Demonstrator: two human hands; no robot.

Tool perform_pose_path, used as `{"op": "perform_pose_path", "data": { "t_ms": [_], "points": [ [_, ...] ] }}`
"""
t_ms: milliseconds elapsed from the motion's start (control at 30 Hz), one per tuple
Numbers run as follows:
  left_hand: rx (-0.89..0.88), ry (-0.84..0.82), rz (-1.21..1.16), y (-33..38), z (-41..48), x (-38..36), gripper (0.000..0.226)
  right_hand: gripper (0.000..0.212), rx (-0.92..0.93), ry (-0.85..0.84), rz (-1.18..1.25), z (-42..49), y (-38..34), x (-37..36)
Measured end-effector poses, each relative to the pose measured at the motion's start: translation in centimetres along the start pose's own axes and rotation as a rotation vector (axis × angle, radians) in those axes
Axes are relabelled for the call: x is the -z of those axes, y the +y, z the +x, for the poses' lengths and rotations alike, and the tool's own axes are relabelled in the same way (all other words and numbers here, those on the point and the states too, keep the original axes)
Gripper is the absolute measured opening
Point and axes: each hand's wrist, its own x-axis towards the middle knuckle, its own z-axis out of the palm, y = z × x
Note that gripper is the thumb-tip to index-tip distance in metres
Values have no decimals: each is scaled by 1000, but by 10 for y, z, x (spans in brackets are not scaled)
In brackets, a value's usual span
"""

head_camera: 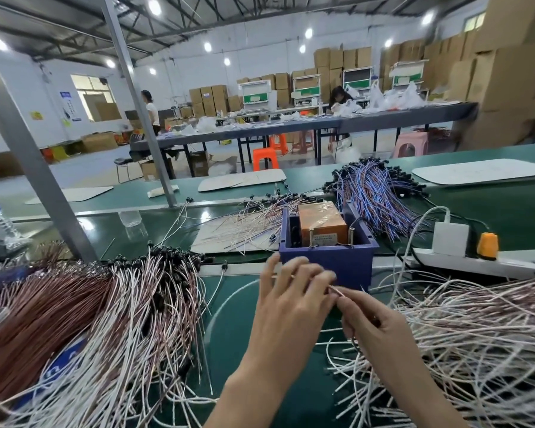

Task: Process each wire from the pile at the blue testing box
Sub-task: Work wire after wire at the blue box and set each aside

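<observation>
Blue testing box (pixel 346 261) sits on the green bench (pixel 507 211), open top, orange block (pixel 322 223) inside; both hands are just in front of the box's front wall, nearly touching each other; left hand (pixel 291 299) seen from the back, fingers curled toward the right hand, index tip over the wire (pixel 336 290), thumb hidden; right hand (pixel 372 324) pinches the same wire between thumb and forefinger; wire is a thin pale strand, its short visible stretch spans the gap between the two sets of fingertips, just below the box's front wall, not touching the box; rest of it is hidden by the hands; big pile of pink and white wires (pixel 121 304) with black ends left of the box; loose white pile (pixel 476 335) right of and in front of the box; blue and purple bundle (pixel 374 196) behind the box; power strip (pixel 464 261) right of the box with white adapter (pixel 450 240) and orange switch (pixel 487 245).
</observation>
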Motion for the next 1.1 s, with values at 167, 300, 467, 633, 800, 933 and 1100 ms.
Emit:
{"op": "perform_pose_path", "data": {
  "t_ms": [167, 300, 467, 633, 800, 933, 1100],
  "points": [
    [432, 333, -311, 6, -16, -4, 8, 21, -6, 75, 6, 0, 3, 1],
    [1252, 62, -1236, -5, -6, -5, 26, 23, -2, 34, -42, -2, 4, -1],
    [1337, 232, -1964, -42, -5, 2, 29, 23, -4, -17, -130, -4, 9, -4],
    [1211, 140, -1446, -43, -12, -4, 28, 26, 5, 35, -139, -7, 11, -8],
    [731, -82, -1015, -11, -17, -11, 25, 27, -7, 145, -90, -8, 11, -12],
    [585, -167, -869, -4, -22, -14, 27, 22, 4, 215, -141, -8, 14, -12],
    [592, -161, -773, -3, -19, -23, 30, 20, 94, 243, -420, -8, 22, -13]
  ]
}}
